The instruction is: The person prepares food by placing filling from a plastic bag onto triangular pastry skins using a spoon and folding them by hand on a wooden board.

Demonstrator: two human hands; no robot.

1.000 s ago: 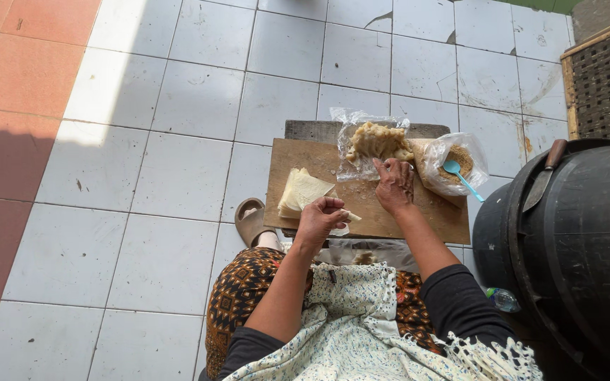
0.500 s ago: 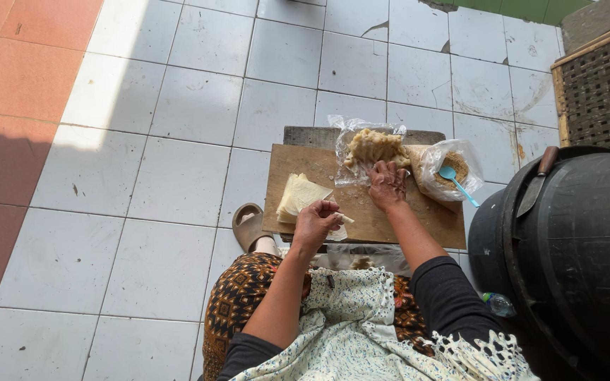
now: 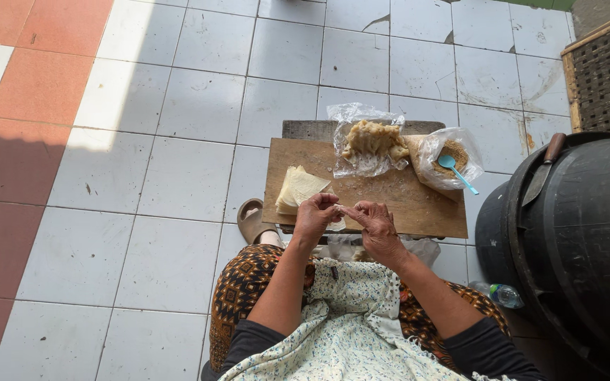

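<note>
Wooden worktop (image 3: pixel 390 197) is carrying a stack of pale wrappers (image 3: pixel 298 189) at near left, while the left hand (image 3: pixel 315 217) and right hand (image 3: pixel 374 224) are pinching closed on one small piece (image 3: pixel 339 211), which could tear if overpulled.

A small pale wrapper (image 3: pixel 338 214) is pinched between the fingertips of the left hand (image 3: pixel 314 217) and the right hand (image 3: pixel 374 224). It sits in the middle of the frame, just above the near edge of the wooden board (image 3: pixel 390 197). Most of it is hidden by the fingers. A stack of the same pale wrappers (image 3: pixel 298 188) lies flat on the board's left part.
</note>
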